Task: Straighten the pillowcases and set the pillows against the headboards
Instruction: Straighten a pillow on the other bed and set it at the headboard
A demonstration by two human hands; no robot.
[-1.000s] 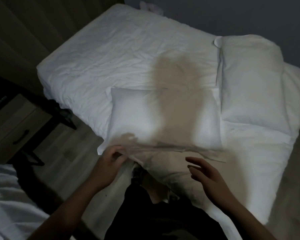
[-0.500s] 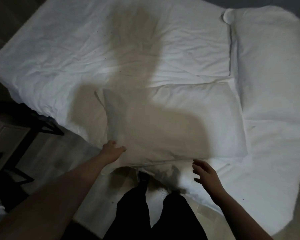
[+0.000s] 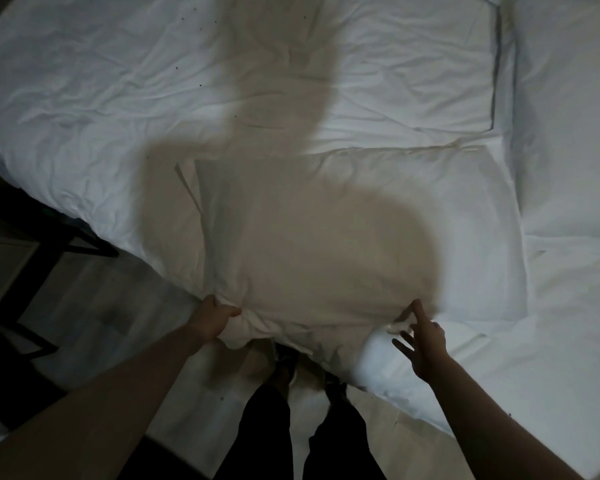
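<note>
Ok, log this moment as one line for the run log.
step: straightening pillowcase | left hand: grips near pillow corner | right hand: pinches other near corner | second pillow: lies at right

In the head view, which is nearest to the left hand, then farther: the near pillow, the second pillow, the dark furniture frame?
1. Near pillow: the left hand grips its near-left corner.
2. Dark furniture frame: on the floor, left.
3. Second pillow: far right on the bed.

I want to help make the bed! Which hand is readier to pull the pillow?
Probably the left hand: it already grips the pillow at its near corner. The right hand only pinches cloth.
</note>
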